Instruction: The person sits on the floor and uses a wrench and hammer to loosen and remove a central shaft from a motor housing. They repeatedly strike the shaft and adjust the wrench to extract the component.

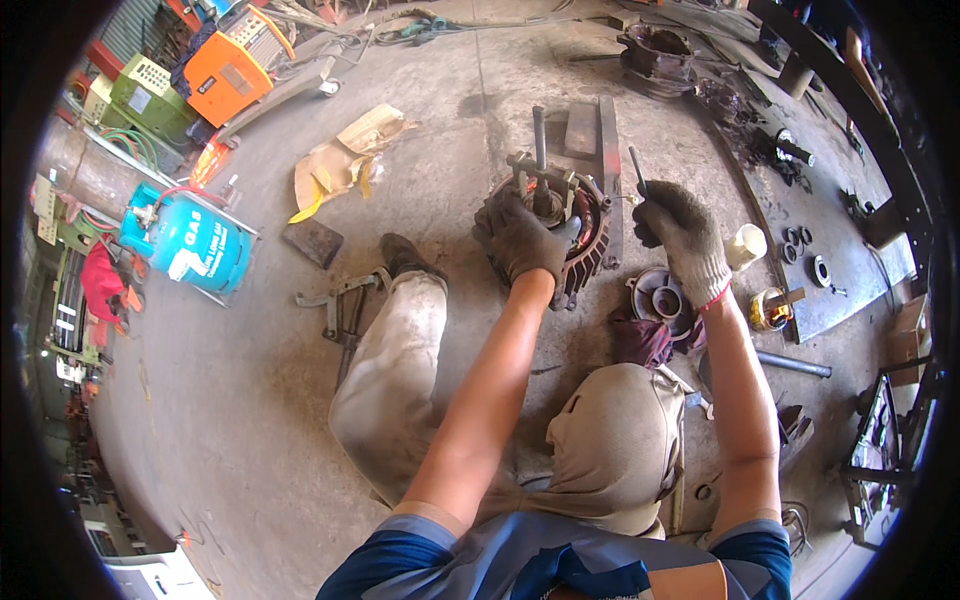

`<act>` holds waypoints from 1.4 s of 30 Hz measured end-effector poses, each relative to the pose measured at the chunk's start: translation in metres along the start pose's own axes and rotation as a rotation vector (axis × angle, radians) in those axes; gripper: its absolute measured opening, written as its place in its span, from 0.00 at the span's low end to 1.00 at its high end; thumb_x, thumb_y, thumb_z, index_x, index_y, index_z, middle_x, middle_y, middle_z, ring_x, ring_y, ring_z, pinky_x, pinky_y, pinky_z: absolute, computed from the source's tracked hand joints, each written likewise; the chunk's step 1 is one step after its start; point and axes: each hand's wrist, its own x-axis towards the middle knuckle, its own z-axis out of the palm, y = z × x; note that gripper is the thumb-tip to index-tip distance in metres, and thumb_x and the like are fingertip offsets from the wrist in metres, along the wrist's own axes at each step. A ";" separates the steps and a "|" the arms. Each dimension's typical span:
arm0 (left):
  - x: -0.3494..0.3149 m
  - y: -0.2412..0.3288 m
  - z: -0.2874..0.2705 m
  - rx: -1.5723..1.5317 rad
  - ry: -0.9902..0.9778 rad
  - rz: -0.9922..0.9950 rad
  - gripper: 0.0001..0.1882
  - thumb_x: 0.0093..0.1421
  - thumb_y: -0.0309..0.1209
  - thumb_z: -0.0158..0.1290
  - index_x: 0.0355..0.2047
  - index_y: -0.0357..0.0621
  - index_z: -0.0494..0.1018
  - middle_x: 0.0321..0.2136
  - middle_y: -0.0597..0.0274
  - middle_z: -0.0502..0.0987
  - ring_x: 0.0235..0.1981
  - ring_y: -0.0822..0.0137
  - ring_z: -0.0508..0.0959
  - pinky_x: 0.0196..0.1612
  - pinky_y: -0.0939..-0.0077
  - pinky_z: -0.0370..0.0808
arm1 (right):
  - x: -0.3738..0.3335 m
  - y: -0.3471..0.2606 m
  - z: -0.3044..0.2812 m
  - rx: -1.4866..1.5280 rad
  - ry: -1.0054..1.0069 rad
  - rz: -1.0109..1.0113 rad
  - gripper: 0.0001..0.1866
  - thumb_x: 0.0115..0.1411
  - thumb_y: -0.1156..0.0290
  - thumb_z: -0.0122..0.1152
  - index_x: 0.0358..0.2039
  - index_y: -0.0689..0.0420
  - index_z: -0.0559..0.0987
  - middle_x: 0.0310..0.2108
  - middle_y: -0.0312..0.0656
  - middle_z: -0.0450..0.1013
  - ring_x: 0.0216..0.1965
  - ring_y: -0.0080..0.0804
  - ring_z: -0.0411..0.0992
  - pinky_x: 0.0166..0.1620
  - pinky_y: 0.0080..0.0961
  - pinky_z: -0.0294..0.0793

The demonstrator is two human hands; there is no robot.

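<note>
I sit on a concrete floor with a round, finned motor end cover [590,245] standing in front of me. A metal puller [545,180] with a long centre screw is clamped on its hub. My left hand [520,235], in a dark work glove, rests on the cover and grips the puller's base. My right hand [685,230], in a grey knitted glove, is closed around a thin metal rod [637,170] that points up and slightly left, just right of the cover.
A grey fan-like part [662,298] and a dark rag [640,340] lie by my right knee. A blue gas cylinder [190,245] lies at left, orange and green machines [225,75] behind it. Torn cardboard [345,160], a steel pipe [795,365] and bearings [800,245] are scattered around.
</note>
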 end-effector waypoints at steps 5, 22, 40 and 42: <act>0.002 0.001 0.003 0.020 0.016 0.010 0.51 0.41 0.59 0.68 0.61 0.45 0.66 0.59 0.52 0.72 0.65 0.52 0.67 0.69 0.45 0.54 | 0.020 -0.004 -0.011 -0.050 -0.014 -0.043 0.16 0.71 0.69 0.60 0.56 0.62 0.78 0.40 0.38 0.80 0.36 0.23 0.77 0.41 0.23 0.77; 0.037 -0.017 -0.027 0.091 -0.491 0.089 0.63 0.39 0.66 0.68 0.70 0.47 0.58 0.66 0.52 0.69 0.70 0.53 0.66 0.72 0.32 0.44 | 0.087 -0.085 -0.007 -0.942 -0.095 -0.731 0.14 0.69 0.64 0.56 0.49 0.53 0.83 0.46 0.47 0.80 0.49 0.50 0.77 0.50 0.40 0.77; 0.042 -0.028 -0.026 0.017 -0.493 0.168 0.60 0.38 0.64 0.69 0.69 0.53 0.63 0.62 0.53 0.75 0.67 0.54 0.70 0.73 0.36 0.44 | 0.133 -0.063 0.011 -0.822 -0.268 -0.694 0.14 0.68 0.69 0.57 0.51 0.56 0.82 0.46 0.50 0.80 0.48 0.47 0.79 0.53 0.37 0.76; 0.042 -0.028 -0.026 -0.004 -0.484 0.163 0.59 0.38 0.64 0.69 0.68 0.52 0.64 0.62 0.53 0.75 0.67 0.53 0.70 0.73 0.36 0.44 | 0.132 -0.060 0.012 -0.792 -0.261 -0.681 0.14 0.68 0.69 0.57 0.51 0.57 0.81 0.47 0.50 0.81 0.48 0.46 0.79 0.53 0.36 0.76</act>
